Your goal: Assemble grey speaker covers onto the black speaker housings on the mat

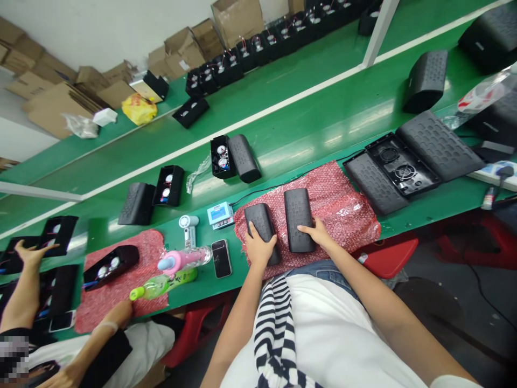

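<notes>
casing sits pinched by its edge in the right grip, left grip atop another casing, its hold unclear.

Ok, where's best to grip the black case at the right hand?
Likely across the middle of the black case, by both long edges, coming from above: it lies flat on the red bubble wrap and is longer than wide. The right hand touches its right side.
</notes>
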### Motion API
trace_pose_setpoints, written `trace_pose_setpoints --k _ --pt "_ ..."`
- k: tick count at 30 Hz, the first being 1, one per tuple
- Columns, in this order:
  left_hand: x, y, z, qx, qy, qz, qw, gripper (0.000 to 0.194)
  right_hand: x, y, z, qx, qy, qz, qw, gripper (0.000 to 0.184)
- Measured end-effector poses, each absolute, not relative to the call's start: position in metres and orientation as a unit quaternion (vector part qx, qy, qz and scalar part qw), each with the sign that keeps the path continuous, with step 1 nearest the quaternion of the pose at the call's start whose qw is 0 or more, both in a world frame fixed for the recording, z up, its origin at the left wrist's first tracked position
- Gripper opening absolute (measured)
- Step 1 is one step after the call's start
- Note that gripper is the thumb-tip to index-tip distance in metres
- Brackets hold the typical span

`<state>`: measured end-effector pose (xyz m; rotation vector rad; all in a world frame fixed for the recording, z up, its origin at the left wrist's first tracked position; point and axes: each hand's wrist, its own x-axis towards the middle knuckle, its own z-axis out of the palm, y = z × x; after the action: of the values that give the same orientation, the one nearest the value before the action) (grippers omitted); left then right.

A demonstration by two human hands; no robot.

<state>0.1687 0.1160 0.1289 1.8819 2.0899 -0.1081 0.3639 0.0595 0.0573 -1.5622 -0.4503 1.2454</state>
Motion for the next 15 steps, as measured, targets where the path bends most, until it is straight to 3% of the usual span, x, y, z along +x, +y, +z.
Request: trace_pose_setpoints --k 8,12,15 --pt "0.168 0.127 0.153 0.644 0.745 -0.084 0.155 0.106 0.366 0.059 0.056 -0.658 -0.186 0.523 0.509 0.069" --pt "0.173 0.135 0.183 0.679 0.731 0.001 0.066 0.094 0.367 0.059 0.056 -0.654 -0.186 0.531 0.505 0.069" --pt "0.186 0.132 0.177 0.701 0.711 0.004 0.061 0.089 0.368 0.059 0.06 -0.65 -0.189 0.533 0.508 0.066"
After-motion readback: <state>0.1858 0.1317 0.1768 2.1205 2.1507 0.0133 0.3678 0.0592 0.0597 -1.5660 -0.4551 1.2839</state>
